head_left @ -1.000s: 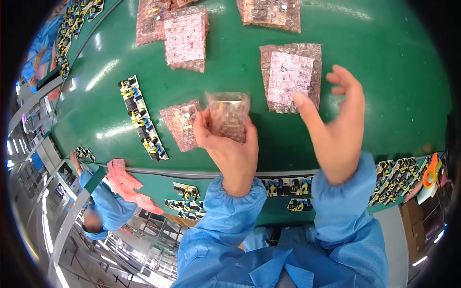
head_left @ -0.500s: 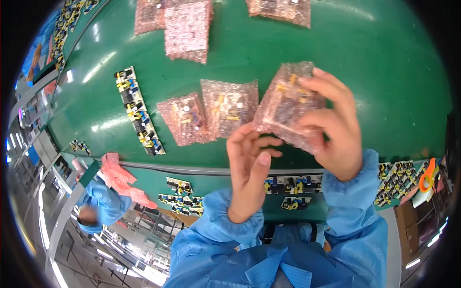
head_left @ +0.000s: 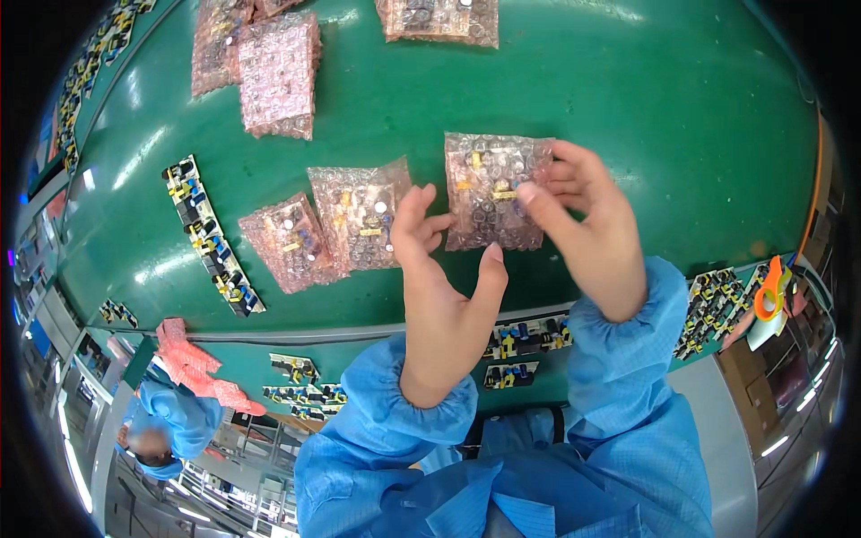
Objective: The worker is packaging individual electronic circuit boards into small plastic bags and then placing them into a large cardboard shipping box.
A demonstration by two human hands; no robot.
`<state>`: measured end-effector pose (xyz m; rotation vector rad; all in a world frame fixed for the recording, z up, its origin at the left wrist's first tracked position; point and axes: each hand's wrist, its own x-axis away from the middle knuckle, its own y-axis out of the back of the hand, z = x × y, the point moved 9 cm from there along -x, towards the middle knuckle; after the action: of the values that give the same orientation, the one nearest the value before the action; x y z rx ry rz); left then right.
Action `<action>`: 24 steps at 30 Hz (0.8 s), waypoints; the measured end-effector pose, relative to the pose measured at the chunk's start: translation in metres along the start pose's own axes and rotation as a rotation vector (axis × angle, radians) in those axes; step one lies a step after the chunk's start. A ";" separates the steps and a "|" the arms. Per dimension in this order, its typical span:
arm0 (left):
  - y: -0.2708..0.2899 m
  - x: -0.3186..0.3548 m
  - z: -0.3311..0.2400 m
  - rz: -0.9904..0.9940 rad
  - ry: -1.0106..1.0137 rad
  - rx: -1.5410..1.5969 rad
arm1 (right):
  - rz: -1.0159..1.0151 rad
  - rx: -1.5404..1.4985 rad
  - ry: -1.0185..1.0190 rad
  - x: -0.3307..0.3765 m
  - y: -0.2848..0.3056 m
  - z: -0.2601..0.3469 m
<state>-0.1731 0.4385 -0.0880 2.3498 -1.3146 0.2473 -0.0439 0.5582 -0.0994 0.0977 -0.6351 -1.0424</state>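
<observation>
At one o'clock from the left hand [head_left: 444, 309], whose fingers are spread, a bubble-wrap pouch [head_left: 484, 211] is pinched at its three-o'clock edge between thumb and fingers of the right hand [head_left: 599, 235], seemingly to steady it beside a similar pouch [head_left: 359, 235] at nine o'clock.

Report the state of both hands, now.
Left hand: open, holding nothing.
Right hand: closed on the right edge of the rightmost bubble-wrap pouch.

Pouches [head_left: 360, 220] on table [head_left: 673, 117], board strip [head_left: 212, 238] — left
</observation>
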 end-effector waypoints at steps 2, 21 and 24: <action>-0.004 -0.004 0.005 0.004 0.013 0.039 | 0.052 0.036 0.026 0.002 -0.011 -0.004; 0.022 -0.011 -0.019 0.031 0.027 0.412 | 0.143 -0.170 0.062 0.002 -0.008 0.009; 0.041 -0.016 -0.028 -0.049 -0.078 0.234 | -0.060 0.142 0.273 -0.026 0.015 0.053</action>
<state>-0.2142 0.4446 -0.0568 2.6075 -1.3242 0.3129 -0.0692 0.5988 -0.0618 0.3788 -0.4594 -1.0187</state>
